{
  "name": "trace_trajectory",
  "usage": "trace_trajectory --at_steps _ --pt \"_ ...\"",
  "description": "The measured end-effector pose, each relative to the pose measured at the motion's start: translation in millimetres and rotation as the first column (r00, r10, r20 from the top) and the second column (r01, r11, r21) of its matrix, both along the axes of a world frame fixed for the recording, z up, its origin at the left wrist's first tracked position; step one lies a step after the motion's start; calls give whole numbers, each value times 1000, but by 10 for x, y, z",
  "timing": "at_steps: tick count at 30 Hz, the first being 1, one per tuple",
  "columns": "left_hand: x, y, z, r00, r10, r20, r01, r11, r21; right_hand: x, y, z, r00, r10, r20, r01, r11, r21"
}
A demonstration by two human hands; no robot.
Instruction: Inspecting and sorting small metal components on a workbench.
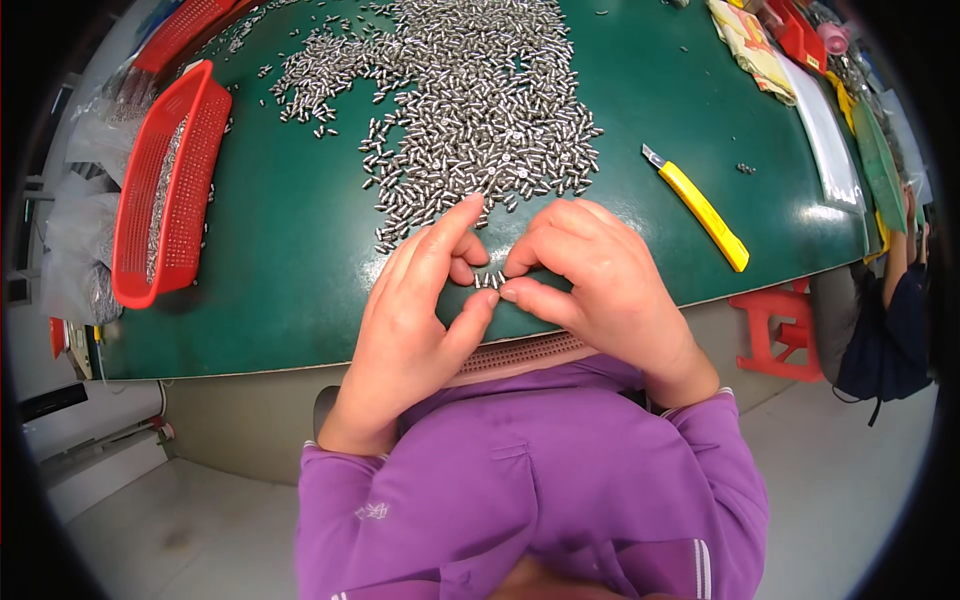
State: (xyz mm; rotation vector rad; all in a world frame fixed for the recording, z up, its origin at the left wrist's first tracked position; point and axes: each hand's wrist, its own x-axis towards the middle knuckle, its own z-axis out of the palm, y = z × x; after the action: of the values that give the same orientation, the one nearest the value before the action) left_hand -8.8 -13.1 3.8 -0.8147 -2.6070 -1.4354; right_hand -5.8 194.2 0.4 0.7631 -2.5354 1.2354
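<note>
A short row of several small metal pins (pixel 489 281) is gathered between my fingertips, just above the table's front edge. My left hand (pixel 415 290) has its thumb and bent fingers at the row's left side, while its index finger points up toward the pile. On the other side, my right hand (pixel 595 265) pinches the row's right end between thumb and index finger. Beyond my hands spreads a large pile of the same small silver pins (pixel 480 110), loosely layered on the green table (pixel 300 290). Some of my fingers are hidden behind others.
A yellow utility knife (pixel 705 217) lies to the right, blade out. At left stands a red perforated basket (pixel 187 190) with metal parts inside. Plastic bags (pixel 75 225) lie beyond it. A red stool (pixel 780 330) and another person's arm (pixel 897 255) are at right.
</note>
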Motion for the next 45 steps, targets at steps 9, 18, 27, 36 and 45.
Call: trace_trajectory --at_steps 9,18,27,36,45 --pt "-9 -26 -53 1000 -16 10 16 1000 19 24 -46 -8 998 -64 -8 64 998 8" --pt "-14 -30 -53 1000 -19 12 19 999 38 57 -75 43 996 -82 23 82 997 -1" --pt "-24 -34 -40 999 -39 -2 39 999 9 53 -72 44 998 -68 14 68 998 7" --pt "-14 -32 -59 1000 -30 6 29 999 44 58 -64 14 998 -68 -12 68 998 9" --pt "88 -61 12 998 -63 28 63 998 -16 119 -29 37 1000 -13 1 13 999 52"
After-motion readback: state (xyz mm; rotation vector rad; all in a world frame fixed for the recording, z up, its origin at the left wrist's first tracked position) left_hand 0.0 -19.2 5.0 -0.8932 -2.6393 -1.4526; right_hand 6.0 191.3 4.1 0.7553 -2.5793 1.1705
